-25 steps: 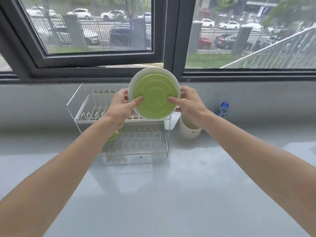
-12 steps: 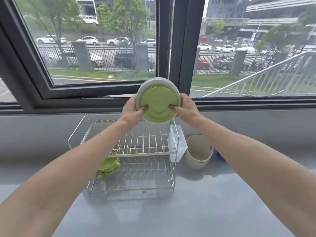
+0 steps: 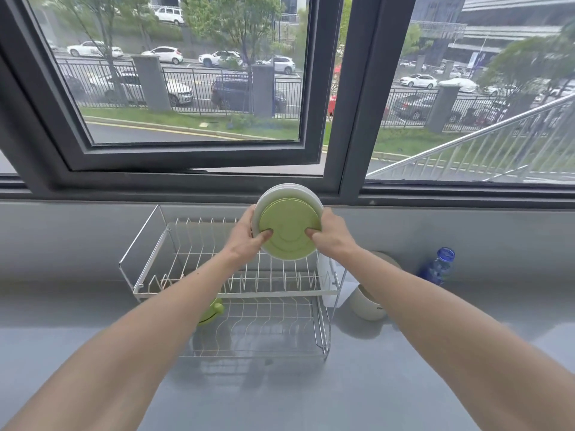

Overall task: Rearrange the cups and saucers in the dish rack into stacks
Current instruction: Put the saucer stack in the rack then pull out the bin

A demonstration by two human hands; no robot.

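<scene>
A stack of saucers [image 3: 287,227], a green one facing me with white ones behind it, is held on edge above the right end of the upper tier of the wire dish rack [image 3: 236,293]. My left hand [image 3: 245,239] grips its left rim, thumb pressed on the green face. My right hand [image 3: 331,237] grips the right rim the same way. A green cup [image 3: 213,311] sits on the rack's lower tier at the left, mostly hidden behind my left forearm.
The rack stands on a grey counter [image 3: 280,393] below a dark-framed window. A beige pot [image 3: 368,306] stands right of the rack, partly behind my right arm. A blue water bottle [image 3: 437,267] stands further right by the wall.
The view has tilted up and the saucer stack, held in both hands, now sits lower, close over the upper tier's right end. My grip is unchanged.
</scene>
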